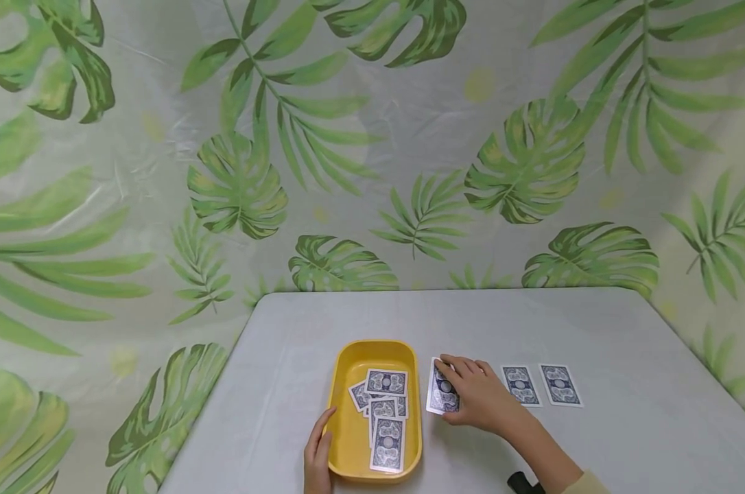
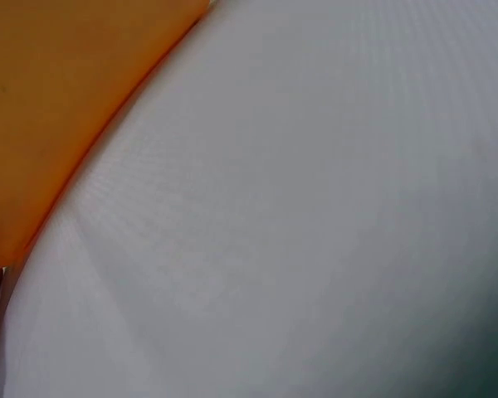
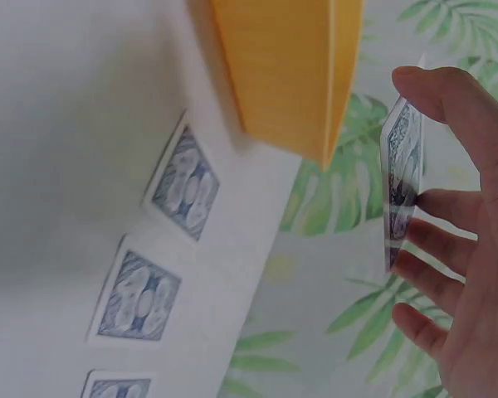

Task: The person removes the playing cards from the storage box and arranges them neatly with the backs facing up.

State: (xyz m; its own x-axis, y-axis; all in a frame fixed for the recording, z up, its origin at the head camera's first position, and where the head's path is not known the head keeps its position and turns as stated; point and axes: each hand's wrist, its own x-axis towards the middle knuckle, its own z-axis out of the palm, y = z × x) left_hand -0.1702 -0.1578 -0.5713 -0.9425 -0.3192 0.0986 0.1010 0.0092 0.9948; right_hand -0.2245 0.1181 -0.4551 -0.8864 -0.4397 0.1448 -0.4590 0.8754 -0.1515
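Observation:
In the head view, my right hand holds a playing card with a blue-and-white patterned back, just right of the yellow tray. The right wrist view shows this card nearly edge-on, raised and pinched between the thumb and fingertips. Against the tray's left side rests my left hand, its fingers fairly straight and touching the rim. Several cards lie overlapped and back-up inside the tray. In the left wrist view, only the tray's wall and a sliver of the hand show.
Two cards lie back-up to the right of my right hand, a nearer card and a farther card. The right wrist view shows another card in that row. A white cloth covers the table; a leaf-print sheet hangs behind.

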